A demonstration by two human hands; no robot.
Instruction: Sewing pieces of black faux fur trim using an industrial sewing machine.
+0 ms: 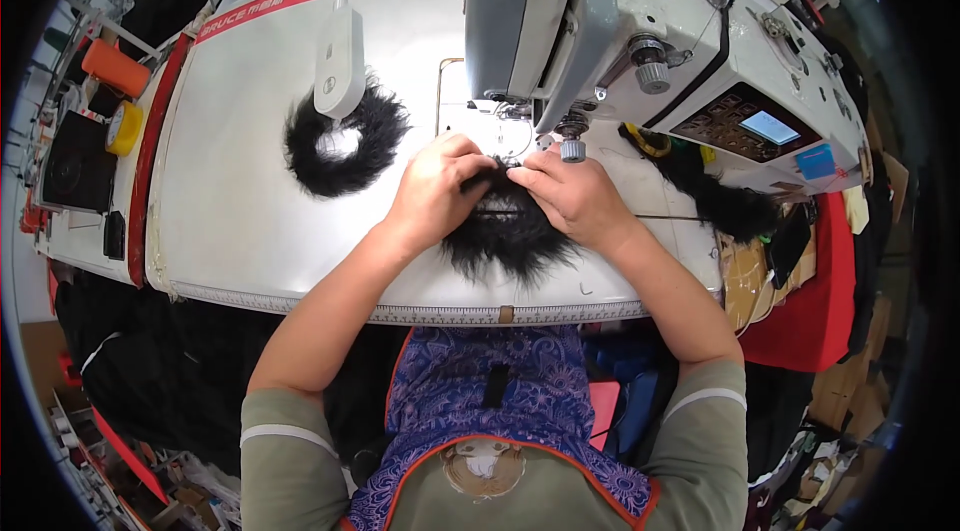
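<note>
A black furry piece [510, 236] lies on the white sewing table just in front of the sewing machine [640, 21]. My left hand [440, 186] pinches its upper left edge, and my right hand [575, 193] pinches its upper right edge. Both sets of fingertips are close together, a little below the needle area [515, 116]. Fur hides part of the fingers and the edge between them. To the left, a black furry ring [375, 146] rests flat on the table, partly under the head of a white lamp [340, 66].
Right of my right hand lies a long black furry strip [735, 206] beside the machine's control panel [745, 126]. A ruler tape [440, 314] runs along the table's front edge. At the far left are an orange cone [115, 68] and a yellow tape roll [124, 128].
</note>
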